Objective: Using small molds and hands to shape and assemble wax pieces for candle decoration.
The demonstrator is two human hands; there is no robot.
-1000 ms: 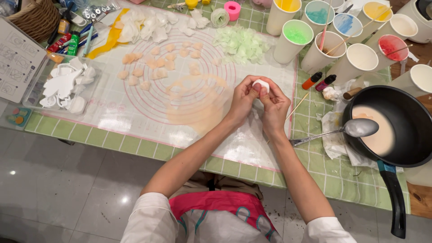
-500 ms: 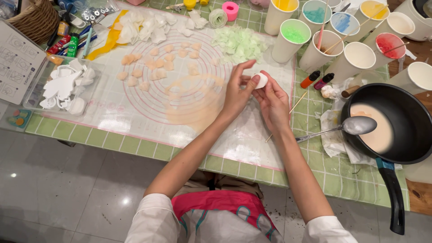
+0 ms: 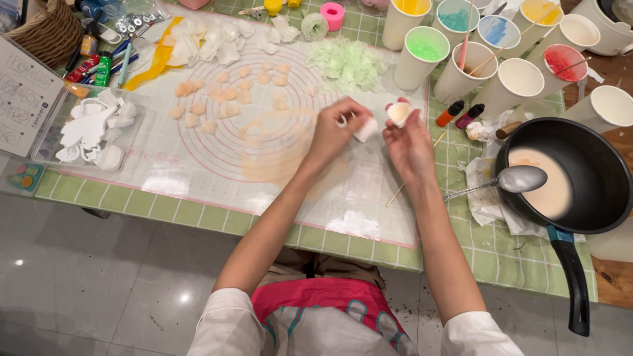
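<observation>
Compared with half a second before, the two hands have come apart: earlier they were joined around one small white piece, and now each hand keeps its own part above the clear mat (image 3: 198, 171). The left hand (image 3: 335, 132) pinches a small white mold (image 3: 366, 129) between thumb and fingers, and the right hand (image 3: 410, 142) closes its fingertips on a pale peach petal (image 3: 399, 113), just beside the mold but not touching it. The pan (image 3: 590, 148) with the spoon (image 3: 521, 179) has stayed at the right, near the cups (image 3: 521, 82).
</observation>
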